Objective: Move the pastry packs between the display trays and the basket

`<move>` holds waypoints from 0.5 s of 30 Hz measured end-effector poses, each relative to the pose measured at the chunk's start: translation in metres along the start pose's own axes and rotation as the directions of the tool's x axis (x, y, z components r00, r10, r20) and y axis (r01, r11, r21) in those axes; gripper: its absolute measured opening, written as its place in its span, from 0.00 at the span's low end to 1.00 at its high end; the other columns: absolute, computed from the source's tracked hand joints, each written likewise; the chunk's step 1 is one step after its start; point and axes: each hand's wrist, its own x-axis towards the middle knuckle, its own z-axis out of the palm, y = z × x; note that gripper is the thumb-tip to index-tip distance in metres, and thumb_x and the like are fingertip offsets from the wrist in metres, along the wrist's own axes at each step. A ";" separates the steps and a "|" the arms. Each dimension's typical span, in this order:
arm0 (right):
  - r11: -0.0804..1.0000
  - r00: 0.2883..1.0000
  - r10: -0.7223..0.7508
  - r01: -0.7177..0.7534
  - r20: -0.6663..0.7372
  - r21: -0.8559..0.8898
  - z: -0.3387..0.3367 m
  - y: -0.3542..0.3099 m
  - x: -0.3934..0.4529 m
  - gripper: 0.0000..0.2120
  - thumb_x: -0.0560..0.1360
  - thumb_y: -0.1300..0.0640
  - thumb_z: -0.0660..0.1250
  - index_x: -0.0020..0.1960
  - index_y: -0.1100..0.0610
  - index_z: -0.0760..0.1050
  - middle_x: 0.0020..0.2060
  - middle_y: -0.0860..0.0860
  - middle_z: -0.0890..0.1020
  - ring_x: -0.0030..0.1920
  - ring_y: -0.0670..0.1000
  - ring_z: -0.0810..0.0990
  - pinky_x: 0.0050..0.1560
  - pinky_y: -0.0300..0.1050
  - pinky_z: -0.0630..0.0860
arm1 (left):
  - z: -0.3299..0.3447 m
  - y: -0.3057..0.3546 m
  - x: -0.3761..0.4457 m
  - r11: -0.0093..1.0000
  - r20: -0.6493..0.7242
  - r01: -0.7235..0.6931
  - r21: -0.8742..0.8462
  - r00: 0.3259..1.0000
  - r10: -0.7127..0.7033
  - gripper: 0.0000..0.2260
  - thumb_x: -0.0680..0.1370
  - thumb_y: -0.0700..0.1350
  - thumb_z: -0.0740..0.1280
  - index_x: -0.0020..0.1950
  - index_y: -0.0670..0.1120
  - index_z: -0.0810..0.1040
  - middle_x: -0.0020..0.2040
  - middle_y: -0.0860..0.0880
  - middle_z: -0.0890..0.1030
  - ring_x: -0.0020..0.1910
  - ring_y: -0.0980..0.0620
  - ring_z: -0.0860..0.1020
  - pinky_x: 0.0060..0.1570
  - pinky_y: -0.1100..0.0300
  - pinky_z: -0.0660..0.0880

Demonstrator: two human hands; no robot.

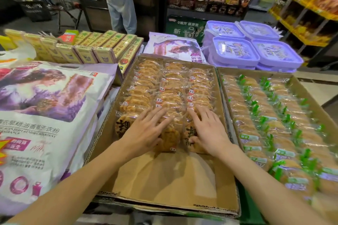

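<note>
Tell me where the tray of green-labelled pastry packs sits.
In the head view, the tray of green-labelled pastry packs sits on the right, touching the half-empty cardboard tray, just below the stacked purple tubs.

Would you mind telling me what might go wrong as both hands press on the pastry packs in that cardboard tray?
1. The left hand and right hand lie flat on the pastry packs; pressing may crush them.
2. The near part of the cardboard tray is bare, so the leaning rows may topple towards it.
3. The neighbouring tray of green-labelled packs sits close; the right forearm may knock it.
</note>
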 end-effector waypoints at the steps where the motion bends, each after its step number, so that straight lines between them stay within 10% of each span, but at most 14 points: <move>1: 1.000 1.000 -0.002 0.002 0.014 -0.010 0.001 0.000 0.000 0.52 0.74 0.43 0.74 0.82 0.52 0.41 0.81 0.59 0.52 0.81 0.60 0.49 0.80 0.57 0.49 | 0.004 0.001 -0.001 1.000 0.007 0.001 -0.014 1.000 -0.001 0.42 0.73 0.59 0.74 0.81 0.50 0.57 0.81 0.42 0.60 0.80 0.41 0.57 0.78 0.43 0.52; 15: 0.994 0.996 0.086 -0.084 0.027 -0.068 0.013 -0.008 -0.015 0.50 0.77 0.61 0.70 0.81 0.56 0.34 0.81 0.58 0.42 0.81 0.58 0.41 0.80 0.52 0.43 | 0.021 -0.014 0.019 0.989 0.041 -0.135 0.054 0.990 0.133 0.47 0.74 0.72 0.63 0.82 0.49 0.45 0.82 0.43 0.57 0.81 0.42 0.55 0.78 0.38 0.47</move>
